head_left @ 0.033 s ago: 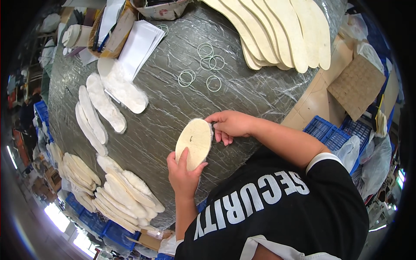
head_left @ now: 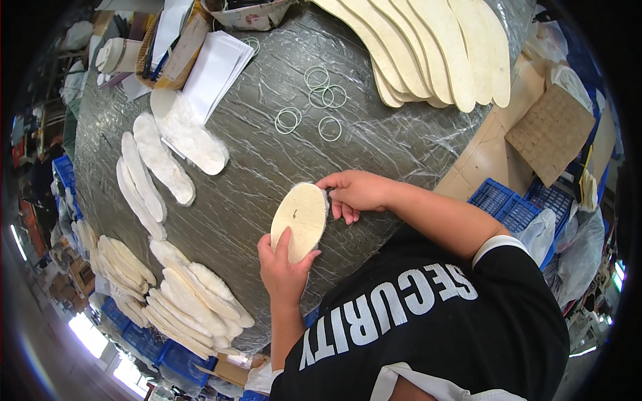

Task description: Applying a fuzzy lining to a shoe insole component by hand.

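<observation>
My left hand (head_left: 286,269) grips a cream oval insole (head_left: 299,212), with the index finger lying along its flat face and the thumb at its near edge. A small dark mark shows on that face, and greyish fluff peeks out along the right edge. At the insole's upper right edge is my right hand (head_left: 356,194), its thumb and index finger pinched together and the other fingers curled below. A tiny dark spot shows at those fingertips; what they hold cannot be made out. The insole is tilted above the plastic-covered table (head_left: 247,194).
Fluffy white insoles (head_left: 164,157) lie at the left, with piled insoles (head_left: 194,304) nearer me. Pale green rings (head_left: 321,87) sit mid-table. Long cream insoles (head_left: 428,53) fan out at the far right. White papers (head_left: 217,70) lean by a basket (head_left: 177,53). Blue crates (head_left: 508,204) stand beyond the right edge.
</observation>
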The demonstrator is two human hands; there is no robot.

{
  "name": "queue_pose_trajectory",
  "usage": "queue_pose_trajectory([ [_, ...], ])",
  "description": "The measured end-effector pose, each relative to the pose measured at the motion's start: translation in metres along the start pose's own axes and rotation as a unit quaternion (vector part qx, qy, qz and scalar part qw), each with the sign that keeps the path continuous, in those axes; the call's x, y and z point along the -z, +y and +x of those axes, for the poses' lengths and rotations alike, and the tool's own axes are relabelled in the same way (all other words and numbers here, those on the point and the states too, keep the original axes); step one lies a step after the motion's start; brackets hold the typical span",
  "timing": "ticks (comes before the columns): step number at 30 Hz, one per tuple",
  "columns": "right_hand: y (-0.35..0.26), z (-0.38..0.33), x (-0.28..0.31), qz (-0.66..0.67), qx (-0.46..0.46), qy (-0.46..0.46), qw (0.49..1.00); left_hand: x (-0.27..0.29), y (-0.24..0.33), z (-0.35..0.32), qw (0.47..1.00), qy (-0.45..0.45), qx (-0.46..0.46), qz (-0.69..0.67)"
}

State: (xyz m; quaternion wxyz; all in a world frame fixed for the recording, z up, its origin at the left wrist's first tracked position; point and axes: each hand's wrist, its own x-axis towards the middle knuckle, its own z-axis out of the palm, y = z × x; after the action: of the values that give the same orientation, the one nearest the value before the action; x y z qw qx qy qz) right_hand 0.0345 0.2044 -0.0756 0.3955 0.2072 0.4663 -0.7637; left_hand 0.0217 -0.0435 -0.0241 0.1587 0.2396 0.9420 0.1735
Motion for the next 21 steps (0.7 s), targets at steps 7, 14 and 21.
queue_pose_trajectory([
  [7, 0.000, 0.002, 0.003, -0.013, 0.013, -0.009, 1.000, -0.005, -0.002, 0.004, 1.000, 0.008, -0.006, 0.000],
  [14, 0.001, 0.001, 0.001, -0.016, 0.023, 0.001, 1.000, -0.009, -0.002, 0.004, 1.000, 0.017, 0.000, 0.001],
  [21, 0.012, -0.007, -0.016, -0.083, 0.144, 0.192, 0.967, -0.017, -0.005, 0.001, 0.999, 0.030, 0.011, -0.002],
])
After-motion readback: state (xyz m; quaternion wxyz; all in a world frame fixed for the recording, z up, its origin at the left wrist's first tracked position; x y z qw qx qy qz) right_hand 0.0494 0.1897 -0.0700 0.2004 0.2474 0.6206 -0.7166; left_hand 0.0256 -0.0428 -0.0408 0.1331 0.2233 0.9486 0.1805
